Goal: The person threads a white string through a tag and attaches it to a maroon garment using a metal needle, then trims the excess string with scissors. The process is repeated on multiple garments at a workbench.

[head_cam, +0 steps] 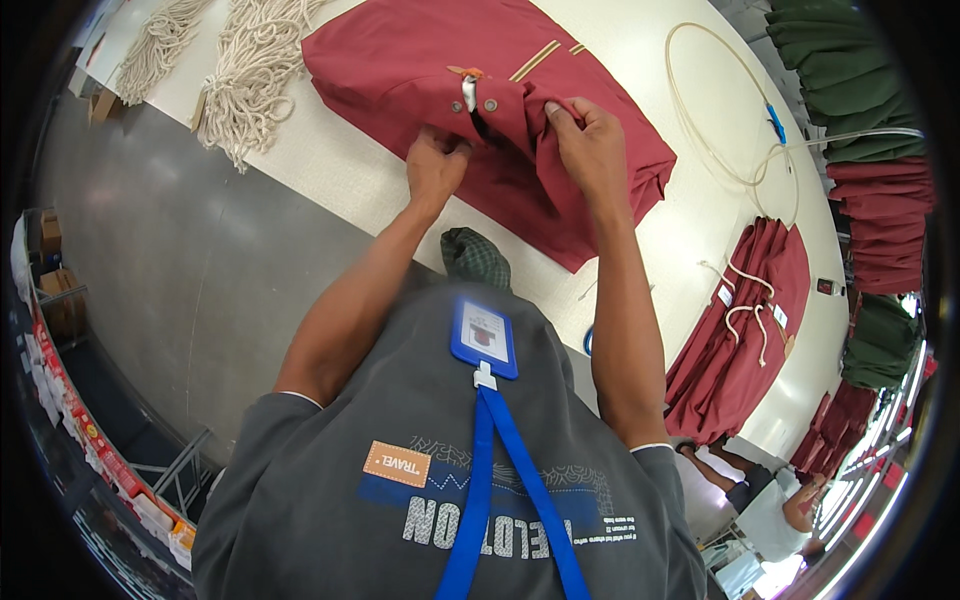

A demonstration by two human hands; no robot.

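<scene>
A large piece of dark red fabric [480, 37] lies folded on the pale table before me. Two metal eyelets [490, 106] sit in its gathered band, either side of a slot with a white and a black strip showing. My right hand [589, 142] pinches a fold of this band to the right of the eyelets. At the near side, my left hand [436, 169] grips the fabric, its fingertips partly hidden in the fold. Striped tan ribbon [535, 61] crosses the cloth farther back.
Bundles of cream cord [251, 82] lie at the table's [345, 176] left. A clear hose [675, 82] with a blue fitting [775, 124] curls at the right. Nearer are stacked red pieces with cords [739, 337] and a checked green cloth [474, 257]. Another person [772, 517] is at lower right.
</scene>
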